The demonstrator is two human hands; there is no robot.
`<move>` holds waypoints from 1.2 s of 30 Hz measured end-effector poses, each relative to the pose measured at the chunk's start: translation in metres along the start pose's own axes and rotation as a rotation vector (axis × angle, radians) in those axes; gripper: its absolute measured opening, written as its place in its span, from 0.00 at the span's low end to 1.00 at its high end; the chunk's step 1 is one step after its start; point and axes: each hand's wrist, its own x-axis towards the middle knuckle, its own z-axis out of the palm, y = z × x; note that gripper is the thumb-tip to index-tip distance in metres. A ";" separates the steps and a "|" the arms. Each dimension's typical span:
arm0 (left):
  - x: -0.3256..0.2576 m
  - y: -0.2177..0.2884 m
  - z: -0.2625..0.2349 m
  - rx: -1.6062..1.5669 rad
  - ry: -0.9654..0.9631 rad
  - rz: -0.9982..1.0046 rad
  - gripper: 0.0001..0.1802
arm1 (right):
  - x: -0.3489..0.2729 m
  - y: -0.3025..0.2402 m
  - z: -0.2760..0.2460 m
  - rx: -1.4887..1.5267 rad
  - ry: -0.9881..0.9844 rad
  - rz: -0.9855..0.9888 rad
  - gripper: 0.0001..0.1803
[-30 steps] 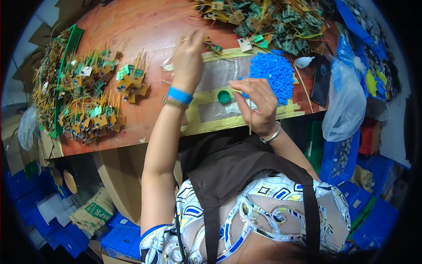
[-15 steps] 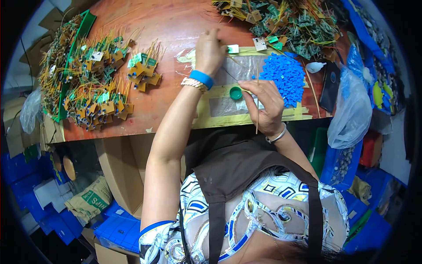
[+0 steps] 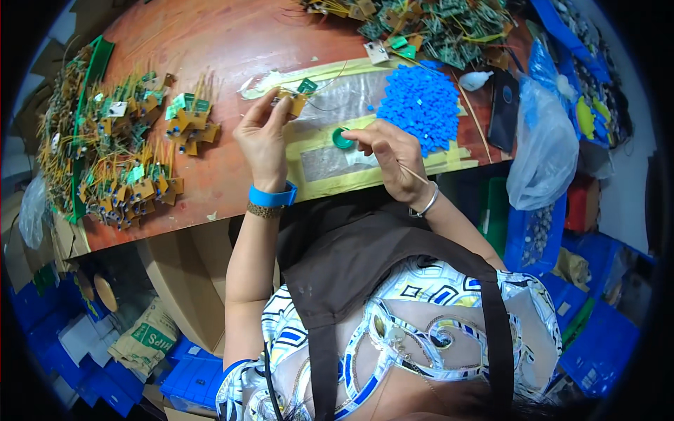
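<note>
Between the thumb and fingers of my left hand (image 3: 261, 137) is a small tan circuit board (image 3: 298, 106) with a green board (image 3: 307, 85) and thin wires attached. My right hand (image 3: 397, 156) is closed on a thin wooden stick (image 3: 413, 173); its fingertips are at the rim of a small round green cap (image 3: 341, 139). That cap lies on a taped, clear plastic sheet (image 3: 326, 107). Just beyond my right hand is a heap of small blue plastic pieces (image 3: 420, 105).
Wired circuit boards (image 3: 133, 186) cover the table's left side, along a green divider (image 3: 84, 126). Another pile of boards (image 3: 456, 31) lies at the far right. A dark phone (image 3: 503, 109), a white bulb-shaped item (image 3: 475, 80) and a clear plastic bag (image 3: 544, 161) are at right.
My left hand has come back toward me, with the circuit board now held up in its fingers. The stick in my right hand has tilted, and that hand's fingertips are at the cap.
</note>
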 end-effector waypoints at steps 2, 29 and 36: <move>-0.004 -0.005 -0.003 0.116 0.049 0.127 0.15 | -0.007 0.002 -0.001 0.072 0.015 0.144 0.26; -0.041 0.012 0.019 -0.141 -0.169 -0.243 0.25 | 0.020 -0.001 0.012 0.210 0.076 0.098 0.27; -0.046 0.021 0.022 -0.152 -0.182 -0.244 0.26 | 0.019 0.001 0.013 0.207 0.086 0.130 0.25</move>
